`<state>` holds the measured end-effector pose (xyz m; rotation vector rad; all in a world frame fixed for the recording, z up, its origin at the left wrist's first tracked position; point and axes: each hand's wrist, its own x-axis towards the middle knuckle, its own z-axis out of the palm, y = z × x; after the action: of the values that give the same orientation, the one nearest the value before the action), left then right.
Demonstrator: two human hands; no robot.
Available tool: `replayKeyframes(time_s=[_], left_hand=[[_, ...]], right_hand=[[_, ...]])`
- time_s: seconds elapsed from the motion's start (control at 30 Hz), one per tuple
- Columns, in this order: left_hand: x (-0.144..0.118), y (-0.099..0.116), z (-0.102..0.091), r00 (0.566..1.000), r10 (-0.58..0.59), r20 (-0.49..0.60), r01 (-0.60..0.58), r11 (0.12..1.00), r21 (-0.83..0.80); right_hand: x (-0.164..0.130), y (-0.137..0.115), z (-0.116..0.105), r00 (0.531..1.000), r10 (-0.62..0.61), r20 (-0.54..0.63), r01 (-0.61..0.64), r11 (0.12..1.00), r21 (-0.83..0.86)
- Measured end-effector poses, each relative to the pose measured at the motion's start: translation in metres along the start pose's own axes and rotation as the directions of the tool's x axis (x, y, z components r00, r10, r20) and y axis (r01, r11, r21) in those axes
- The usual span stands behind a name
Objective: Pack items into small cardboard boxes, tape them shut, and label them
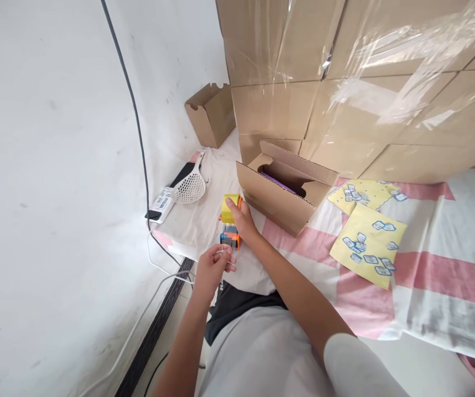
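Grey fabric of the shirt (249,353) marked the near edge of the work area. Beyond it, the left hand (216,264) was positioned at the lower end of the dispenser (230,217), fingers curled toward the thumb; whether they pinched anything could not be determined. The right hand (243,219) was clamped on the upper part of the dispenser, thumb laid across it.

Status, as judged from this view: handling was under way and incomplete. The dispenser was gripped but not set down. The open box (276,199) beyond was untouched, its two long flaps raised and no strip visible across its opening.

The dispenser was located over the pale part of the cloth (183,226), left of the box. It appeared to be a tape dispenser: broad yellow upper end, orange right side, clear middle section, and a lower end in blue, orange and dark tones. Fine detail was too small to read.

To the right, two yellow sheets (365,219) carried small blue-edged stickers. A purple item (278,182) lay inside the box. Farther left was a white strainer (190,188). A smaller box (217,121) and stacked cartons (274,113) under clear film stood at the rear.
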<state>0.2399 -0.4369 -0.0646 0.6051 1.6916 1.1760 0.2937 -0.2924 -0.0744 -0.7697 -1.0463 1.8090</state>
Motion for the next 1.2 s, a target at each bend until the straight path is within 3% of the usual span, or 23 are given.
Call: replayKeyframes(time_s=[0.3,0.53,0.6,0.73,0.9,1.07,1.2], left_hand=[[-0.046,-0.051,-0.014,0.997,-0.070,-0.015,0.070,0.997,0.042],[-0.037,-0.076,-0.012,0.991,-0.133,-0.002,0.133,0.991,-0.025],[-0.036,-0.081,-0.011,0.994,-0.107,-0.021,0.107,0.994,-0.025],[-0.039,-0.087,-0.014,0.998,0.006,-0.065,-0.008,1.000,-0.028],[-0.033,-0.085,-0.021,0.995,0.074,-0.073,-0.077,0.996,-0.038],[-0.013,-0.079,-0.027,0.991,0.104,-0.079,-0.101,0.994,0.037],[-0.006,-0.090,-0.044,0.990,0.087,-0.114,-0.073,0.990,0.118]], right_hand=[[0.005,0.002,-0.001,1.000,0.025,-0.011,-0.026,0.998,-0.050],[-0.001,0.007,-0.009,0.975,0.061,0.214,-0.025,0.986,-0.165],[-0.004,0.006,-0.008,0.965,0.068,0.254,-0.032,0.989,-0.145],[-0.006,0.004,-0.002,0.986,0.057,0.157,-0.052,0.998,-0.032],[-0.008,0.006,0.007,0.980,0.175,0.099,-0.184,0.980,0.082],[-0.017,0.006,0.017,0.942,0.326,0.079,-0.332,0.939,0.091],[-0.021,-0.019,0.019,0.860,0.496,0.120,-0.509,0.853,0.117]])
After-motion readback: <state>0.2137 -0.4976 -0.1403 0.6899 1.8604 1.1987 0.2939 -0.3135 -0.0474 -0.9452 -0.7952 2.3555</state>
